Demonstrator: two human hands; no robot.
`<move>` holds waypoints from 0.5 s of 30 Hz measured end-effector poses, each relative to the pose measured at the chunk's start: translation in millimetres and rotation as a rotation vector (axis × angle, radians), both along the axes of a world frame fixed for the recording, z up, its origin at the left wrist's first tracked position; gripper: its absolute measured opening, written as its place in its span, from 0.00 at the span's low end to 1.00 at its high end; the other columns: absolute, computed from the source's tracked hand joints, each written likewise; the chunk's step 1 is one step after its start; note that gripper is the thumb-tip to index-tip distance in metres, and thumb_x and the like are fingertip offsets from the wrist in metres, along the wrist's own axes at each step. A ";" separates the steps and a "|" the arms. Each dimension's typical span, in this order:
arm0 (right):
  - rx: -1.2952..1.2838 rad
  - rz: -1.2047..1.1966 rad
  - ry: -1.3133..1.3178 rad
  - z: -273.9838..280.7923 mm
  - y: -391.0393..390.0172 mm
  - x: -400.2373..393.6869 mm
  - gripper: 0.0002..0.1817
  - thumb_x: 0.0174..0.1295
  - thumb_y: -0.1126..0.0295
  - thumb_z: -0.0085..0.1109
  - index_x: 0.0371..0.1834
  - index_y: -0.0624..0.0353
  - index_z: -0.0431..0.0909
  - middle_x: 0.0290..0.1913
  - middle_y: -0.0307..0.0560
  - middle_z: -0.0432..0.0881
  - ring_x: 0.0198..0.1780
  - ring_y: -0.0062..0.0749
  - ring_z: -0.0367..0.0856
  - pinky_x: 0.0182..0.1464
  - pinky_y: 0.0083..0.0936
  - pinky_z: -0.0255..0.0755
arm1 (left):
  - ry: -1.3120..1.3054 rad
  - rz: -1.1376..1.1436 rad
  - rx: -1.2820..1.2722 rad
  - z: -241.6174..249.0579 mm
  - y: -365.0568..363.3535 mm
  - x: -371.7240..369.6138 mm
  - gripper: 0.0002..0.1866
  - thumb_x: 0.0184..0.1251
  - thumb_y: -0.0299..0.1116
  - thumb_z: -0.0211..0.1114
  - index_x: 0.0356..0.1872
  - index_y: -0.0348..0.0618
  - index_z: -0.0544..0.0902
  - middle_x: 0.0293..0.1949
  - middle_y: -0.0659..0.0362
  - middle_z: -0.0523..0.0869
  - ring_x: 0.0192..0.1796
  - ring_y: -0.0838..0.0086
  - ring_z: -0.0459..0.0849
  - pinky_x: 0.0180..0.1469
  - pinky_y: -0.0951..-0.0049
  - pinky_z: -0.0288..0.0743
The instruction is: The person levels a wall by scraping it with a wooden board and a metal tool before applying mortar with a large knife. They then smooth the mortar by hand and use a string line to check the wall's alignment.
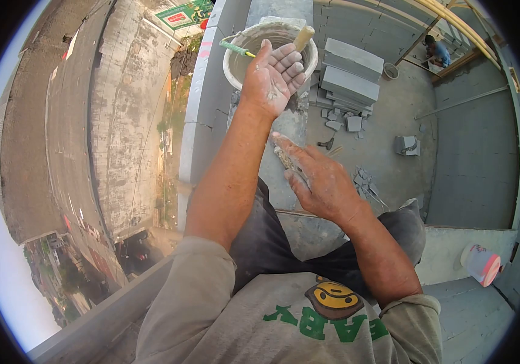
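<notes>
My left hand is held palm up with its fingers spread, and pale grey dust or mortar coats the palm and fingertips. It overlaps a mortar-smeared bucket standing on a raised grey ledge. A green grip hangs at the bucket's left rim, and a wooden tool handle sticks up at its right. My right hand is lower, back upward, with dusty fingers stretched towards my left wrist. A crusty, mortar-covered patch shows beside its fingers; both hands look free of tools.
Stacked grey blocks stand right of the bucket, with broken pieces and a hammer on the floor below. A single block lies farther right. Another person crouches at the back. A white-and-pink bucket is at right. Left of the wall is a drop.
</notes>
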State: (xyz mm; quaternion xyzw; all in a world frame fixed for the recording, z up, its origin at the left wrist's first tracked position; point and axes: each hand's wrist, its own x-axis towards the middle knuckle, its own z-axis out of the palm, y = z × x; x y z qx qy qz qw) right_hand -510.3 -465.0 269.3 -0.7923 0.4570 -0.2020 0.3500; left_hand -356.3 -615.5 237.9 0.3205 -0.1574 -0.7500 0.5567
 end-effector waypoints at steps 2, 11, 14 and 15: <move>-0.033 0.012 -0.064 0.0 2.3 4.7 0.39 0.60 0.70 0.59 0.75 0.40 0.56 0.41 0.52 0.76 0.42 0.50 0.81 0.42 0.42 0.78 | 0.032 -0.005 -0.003 -1.1 -0.8 1.8 0.25 0.73 0.52 0.56 0.51 0.37 0.78 0.38 0.59 0.84 0.40 0.70 0.83 0.47 0.63 0.80; 0.068 0.144 0.418 -35.6 12.1 6.1 0.26 0.58 0.71 0.58 0.63 0.51 0.74 0.40 0.56 0.80 0.41 0.49 0.83 0.43 0.42 0.78 | 0.059 0.056 0.034 -0.3 -2.3 1.3 0.25 0.73 0.54 0.55 0.51 0.39 0.78 0.38 0.60 0.84 0.38 0.71 0.82 0.48 0.62 0.78; 0.054 0.005 0.232 -34.7 7.3 10.4 0.19 0.64 0.64 0.56 0.56 0.57 0.78 0.42 0.60 0.82 0.42 0.52 0.84 0.44 0.41 0.78 | 0.048 0.068 0.029 -0.4 -1.0 -0.6 0.26 0.72 0.55 0.55 0.50 0.39 0.79 0.38 0.60 0.84 0.38 0.71 0.82 0.48 0.63 0.78; 0.254 -0.049 -0.020 -32.9 0.0 12.3 0.19 0.66 0.58 0.54 0.52 0.61 0.78 0.41 0.59 0.83 0.40 0.50 0.84 0.43 0.38 0.79 | 0.052 0.067 0.026 -0.9 1.3 -2.5 0.26 0.72 0.55 0.55 0.50 0.39 0.79 0.38 0.60 0.84 0.38 0.71 0.82 0.48 0.63 0.78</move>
